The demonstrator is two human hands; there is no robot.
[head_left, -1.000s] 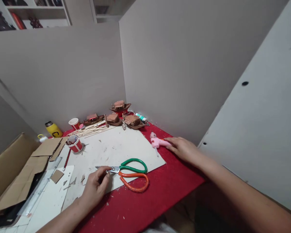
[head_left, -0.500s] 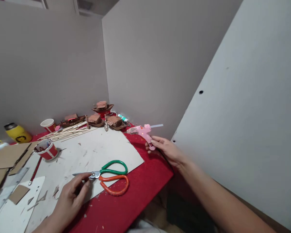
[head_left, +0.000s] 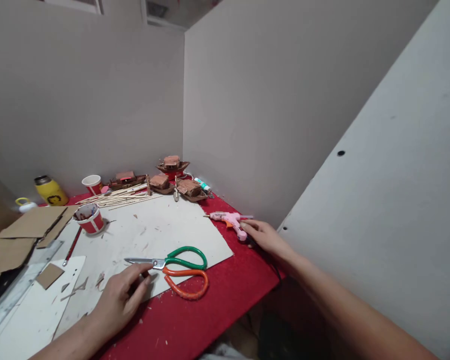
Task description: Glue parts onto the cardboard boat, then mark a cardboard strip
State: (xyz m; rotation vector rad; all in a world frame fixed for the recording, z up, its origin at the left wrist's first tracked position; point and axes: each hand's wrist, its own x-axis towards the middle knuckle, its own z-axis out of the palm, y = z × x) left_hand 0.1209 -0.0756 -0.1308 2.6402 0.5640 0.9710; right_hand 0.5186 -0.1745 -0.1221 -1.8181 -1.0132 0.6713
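A pink hot glue gun [head_left: 230, 218] lies on its side on the red cloth at the right, its metal nozzle pointing left and a glue stick out of its back. My right hand [head_left: 264, 237] is closed at the gun's handle; some of its fingers are hidden. Large scissors [head_left: 185, 270] with one green and one orange handle lie on the white board, blades to the left. Beside them rests my left hand [head_left: 122, 295], thumb and index finger apart, the index fingertip touching the scissors near the pivot.
Several small brown model boats [head_left: 189, 187] and thin wooden sticks [head_left: 123, 196] lie at the back. Left stand a red-and-white paper cup [head_left: 92, 222] with tools, another paper cup [head_left: 92, 184], a yellow bottle [head_left: 50, 191] and cardboard [head_left: 33, 222]. Grey walls [head_left: 247, 110] enclose the table.
My right hand has lowered the glue gun from above the table onto the red cloth, turning it on its side. My left hand stays by the scissors. The view has shifted slightly left.
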